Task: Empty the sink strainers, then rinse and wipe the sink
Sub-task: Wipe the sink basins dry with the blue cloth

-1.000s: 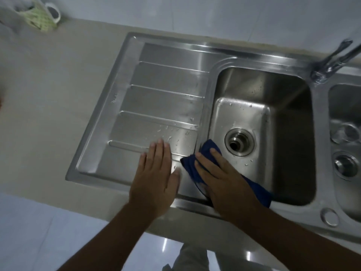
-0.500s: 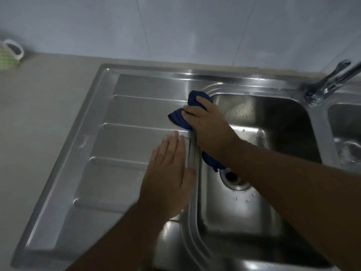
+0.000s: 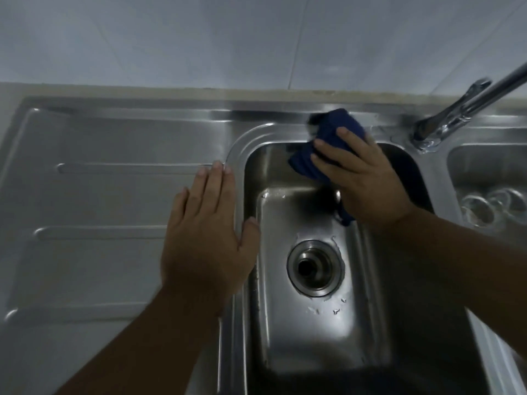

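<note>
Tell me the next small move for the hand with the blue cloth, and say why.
Probably slide the blue cloth rightward along the back rim toward the tap base. The right hand holds it on that rim just left of the tap, wet glints show between them, and the left hand rests flat on the drainboard.

Two hands are in view: the left hand (image 3: 205, 238) and the right hand (image 3: 362, 181). One blue cloth (image 3: 333, 129). One faucet (image 3: 456, 115). Two sink basins: the main basin (image 3: 308, 337) and a second basin (image 3: 484, 163) at the right edge. One drain opening (image 3: 313, 267) in the main basin. One drainboard (image 3: 114, 201) with three raised ridges (image 3: 128, 168). The second basin holds round metal pieces (image 3: 479, 209) — two, it seems, though blurred.
</note>
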### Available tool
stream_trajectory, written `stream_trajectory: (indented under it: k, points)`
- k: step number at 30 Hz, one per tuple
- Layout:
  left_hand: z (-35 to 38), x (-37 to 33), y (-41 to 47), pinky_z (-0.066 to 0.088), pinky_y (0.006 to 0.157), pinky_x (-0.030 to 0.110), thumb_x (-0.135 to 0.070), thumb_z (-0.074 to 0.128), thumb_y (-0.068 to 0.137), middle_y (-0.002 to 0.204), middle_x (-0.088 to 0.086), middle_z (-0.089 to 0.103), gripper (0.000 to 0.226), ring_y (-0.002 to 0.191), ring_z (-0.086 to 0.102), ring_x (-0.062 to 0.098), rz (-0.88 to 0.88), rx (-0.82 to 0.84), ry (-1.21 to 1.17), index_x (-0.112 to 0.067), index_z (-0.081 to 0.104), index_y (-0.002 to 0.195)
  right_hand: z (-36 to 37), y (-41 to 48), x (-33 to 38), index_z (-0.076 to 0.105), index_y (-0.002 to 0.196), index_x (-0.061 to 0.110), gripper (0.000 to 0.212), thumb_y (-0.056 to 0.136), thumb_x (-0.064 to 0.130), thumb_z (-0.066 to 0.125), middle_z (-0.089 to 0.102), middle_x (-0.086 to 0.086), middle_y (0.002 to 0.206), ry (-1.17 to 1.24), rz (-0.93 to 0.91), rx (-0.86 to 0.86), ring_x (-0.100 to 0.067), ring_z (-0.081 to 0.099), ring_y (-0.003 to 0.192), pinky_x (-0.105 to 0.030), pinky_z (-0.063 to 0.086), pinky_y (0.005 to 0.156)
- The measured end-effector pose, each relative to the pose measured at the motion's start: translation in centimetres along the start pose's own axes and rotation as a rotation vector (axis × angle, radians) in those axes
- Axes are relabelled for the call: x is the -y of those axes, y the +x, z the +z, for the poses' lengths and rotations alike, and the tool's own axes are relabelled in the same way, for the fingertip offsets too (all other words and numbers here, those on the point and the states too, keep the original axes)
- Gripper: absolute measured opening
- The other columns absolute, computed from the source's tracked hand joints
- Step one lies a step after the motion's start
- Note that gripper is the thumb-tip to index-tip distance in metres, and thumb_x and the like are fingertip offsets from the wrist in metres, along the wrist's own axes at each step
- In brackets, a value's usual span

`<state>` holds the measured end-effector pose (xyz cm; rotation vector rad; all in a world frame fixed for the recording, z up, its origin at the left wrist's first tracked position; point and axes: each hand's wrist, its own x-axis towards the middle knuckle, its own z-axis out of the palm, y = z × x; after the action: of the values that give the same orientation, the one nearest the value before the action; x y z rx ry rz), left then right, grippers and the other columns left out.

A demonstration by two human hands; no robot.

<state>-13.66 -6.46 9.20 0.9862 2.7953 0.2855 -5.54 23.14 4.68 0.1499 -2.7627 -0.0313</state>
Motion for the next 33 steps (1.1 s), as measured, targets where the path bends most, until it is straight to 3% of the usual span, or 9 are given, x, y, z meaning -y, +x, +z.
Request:
stream_trajectory:
  k: [3,6,8,11,14,17,20,28,33]
  points:
    - [0.2,0.0,0.1,0.011,0.129,0.045,-0.052,0.026,0.095,0.172,0.006,0.011,0.080,0.159,0.006,0.022,-0.006,-0.007,-0.001,-0.013,0.013,0.164,2.2,-3.6,0.9,0.054,0.145,0.010,0.060,0.086,-0.002,0.056,0.050,-0.010,0.154,0.017,0.070,0.041,-0.038,0.032,0.146,-0.070,0.023,0.117]
    - [0.3,0.1,0.3,0.011,0.129,0.046,-0.052,0.026,0.094,0.172,0.005,0.014,0.080,0.159,0.008,0.022,-0.013,-0.002,0.004,-0.014,0.015,0.164,4.3,-6.6,2.9,0.063,0.137,0.008,0.071,0.071,-0.018,0.065,0.057,-0.016,0.147,0.170,0.206,0.268,-0.040,0.047,0.140,-0.064,0.027,0.113]
    - [0.4,0.1,0.4,0.011,0.128,0.046,-0.053,0.025,0.095,0.172,0.005,0.014,0.080,0.159,0.008,0.022,-0.013,0.001,0.009,-0.014,0.015,0.164,5.0,-8.1,4.2,0.069,0.131,0.013,0.064,0.073,-0.012,0.072,0.060,-0.014,0.144,0.232,0.310,0.352,-0.039,0.049,0.140,-0.064,0.027,0.116]
    - [0.4,0.2,0.5,0.013,0.128,0.048,-0.053,0.026,0.096,0.171,0.006,0.015,0.079,0.159,0.008,0.023,-0.009,0.003,0.021,-0.014,0.015,0.164,5.4,-8.7,6.5,0.066,0.134,0.022,0.052,0.082,0.019,0.067,0.057,-0.010,0.141,0.200,0.569,0.201,-0.038,0.044,0.138,-0.064,0.033,0.113]
    - [0.3,0.1,0.5,0.012,0.128,0.046,-0.053,0.028,0.096,0.172,0.006,0.014,0.079,0.159,0.008,0.022,-0.015,0.007,0.027,-0.014,0.015,0.164,6.1,-7.3,9.0,0.050,0.148,0.023,0.068,0.084,0.042,0.067,0.041,-0.020,0.144,0.179,0.784,0.121,-0.043,0.038,0.137,-0.067,0.032,0.113]
    - [0.3,0.1,0.4,0.010,0.128,0.045,-0.052,0.028,0.096,0.171,0.006,0.014,0.078,0.159,0.008,0.022,-0.015,-0.004,0.026,-0.014,0.016,0.163,7.0,-5.2,9.9,0.047,0.150,0.018,0.071,0.087,0.037,0.074,0.036,-0.029,0.149,0.248,0.954,0.013,-0.049,0.033,0.141,-0.068,0.024,0.117]
    - [0.4,0.1,0.4,0.010,0.128,0.045,-0.051,0.029,0.096,0.171,0.005,0.015,0.078,0.159,0.008,0.022,-0.017,-0.020,0.012,-0.015,0.018,0.163,7.4,-3.9,10.0,0.050,0.146,0.017,0.067,0.087,0.033,0.076,0.033,-0.029,0.152,0.260,1.126,-0.104,-0.048,0.033,0.142,-0.062,0.030,0.116]
    - [0.7,0.2,0.5,0.014,0.128,0.048,-0.048,0.034,0.095,0.171,0.006,0.018,0.077,0.159,0.011,0.024,-0.008,-0.048,0.005,-0.014,0.021,0.163,9.7,-3.1,10.3,0.053,0.145,0.020,0.065,0.087,0.048,0.064,0.045,-0.027,0.148,0.192,1.114,0.046,-0.049,0.036,0.141,-0.065,0.028,0.113]
    - [0.6,0.3,0.5,0.011,0.127,0.045,-0.050,0.035,0.096,0.171,0.007,0.018,0.077,0.159,0.011,0.025,-0.017,-0.053,-0.001,-0.014,0.020,0.163,11.8,0.3,12.5,0.043,0.135,0.042,0.053,0.083,0.052,0.054,0.044,-0.011,0.149,0.313,0.954,0.220,-0.034,0.031,0.140,-0.060,0.025,0.107]
